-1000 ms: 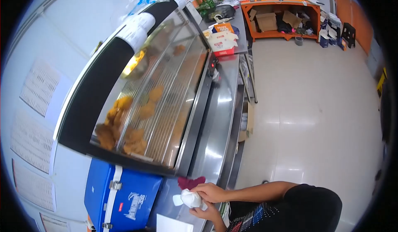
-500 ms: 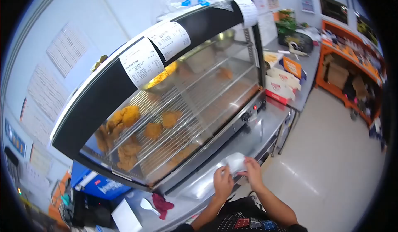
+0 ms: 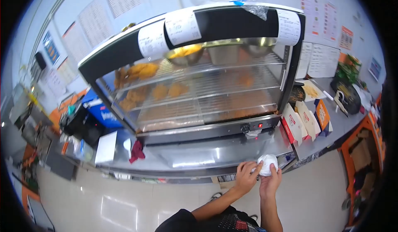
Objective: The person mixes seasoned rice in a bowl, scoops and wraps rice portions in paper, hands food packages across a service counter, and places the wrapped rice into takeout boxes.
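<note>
A rounded white wrapped bundle (image 3: 268, 164) sits between my two hands, in front of the steel counter's edge. My left hand (image 3: 247, 176) presses its fingers against the bundle's left side. From below and the right, my right hand (image 3: 271, 183) grips it, with the thumb and fingertips on the wrapping. What the wrapping contains is hidden. Just beyond my hands is the steel counter (image 3: 186, 154). On it stands a glass-fronted food warmer (image 3: 207, 131) with fried pieces (image 3: 143, 70) and metal bowls (image 3: 186, 58) on its racks.
Red and white food boxes (image 3: 293, 126) and an orange box (image 3: 322, 114) stand right of the warmer. On the counter's left lie a dark red cloth (image 3: 137, 152), a white scoop (image 3: 127, 147) and a white board (image 3: 106, 147). An orange shelf (image 3: 352, 172) is at far right.
The view has swung, so the warmer now appears more level and squarely ahead. My hands, still on the white wrapping, appear farther right; the wrapping looks more compact and rounded.
</note>
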Action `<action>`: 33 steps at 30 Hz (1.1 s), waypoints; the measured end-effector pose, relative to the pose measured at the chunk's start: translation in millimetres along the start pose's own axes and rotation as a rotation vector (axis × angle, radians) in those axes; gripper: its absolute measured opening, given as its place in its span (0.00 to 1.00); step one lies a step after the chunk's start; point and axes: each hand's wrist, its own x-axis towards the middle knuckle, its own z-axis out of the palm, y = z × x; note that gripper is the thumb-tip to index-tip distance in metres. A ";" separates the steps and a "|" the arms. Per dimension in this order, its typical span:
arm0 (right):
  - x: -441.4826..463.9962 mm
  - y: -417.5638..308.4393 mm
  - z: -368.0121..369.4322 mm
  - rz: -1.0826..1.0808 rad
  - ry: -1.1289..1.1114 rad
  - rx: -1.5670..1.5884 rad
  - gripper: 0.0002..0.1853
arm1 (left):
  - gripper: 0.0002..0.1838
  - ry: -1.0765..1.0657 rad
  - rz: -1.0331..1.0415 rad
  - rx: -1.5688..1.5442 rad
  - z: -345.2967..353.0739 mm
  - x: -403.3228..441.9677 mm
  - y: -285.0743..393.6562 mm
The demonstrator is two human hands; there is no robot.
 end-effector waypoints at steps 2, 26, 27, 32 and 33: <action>-1.5 -8.6 -5.7 0.040 -0.055 -0.002 0.17 | 0.26 0.082 -0.113 0.093 4.6 -10.1 17.2; -0.4 60.9 55.1 0.291 -0.289 -0.371 0.25 | 0.13 0.355 -0.882 -0.545 -8.9 -53.4 -40.2; -0.2 61.6 52.8 0.289 -0.285 -0.371 0.25 | 0.13 0.321 -0.990 -0.649 -2.9 -60.4 -42.4; 14.2 68.9 36.1 0.198 -0.304 -0.451 0.24 | 0.18 0.257 -1.163 -0.965 8.6 -66.2 -41.4; 15.5 66.1 33.4 0.197 -0.304 -0.449 0.24 | 0.19 0.237 -1.122 -1.075 7.9 -65.9 -41.2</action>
